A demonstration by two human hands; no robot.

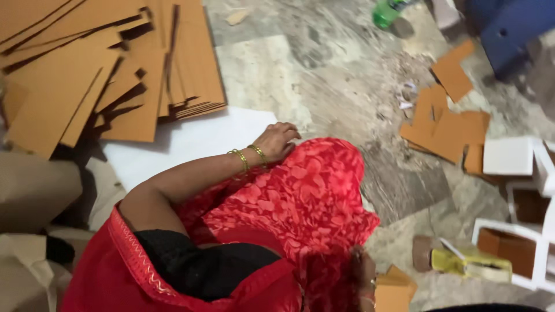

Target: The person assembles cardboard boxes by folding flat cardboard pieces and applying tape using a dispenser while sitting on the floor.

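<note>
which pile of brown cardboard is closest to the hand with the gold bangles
The big stack of brown sheets at upper left, just beyond the left hand. The smaller scattered pieces lie far off to the right.

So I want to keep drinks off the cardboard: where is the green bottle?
In the head view the green bottle lies on the stone floor at the top edge, right of centre, beside the blue furniture and apart from the cardboard sheets.

Left arm bare, bent at the elbow and stretched forward across the red-draped lap. Left hand (277, 140) palm down, fingers loosely curled, two gold bangles at the wrist. Right hand (363, 271) low by the bottom edge of view, half hidden in red cloth, a ring showing; grip unclear.
</note>
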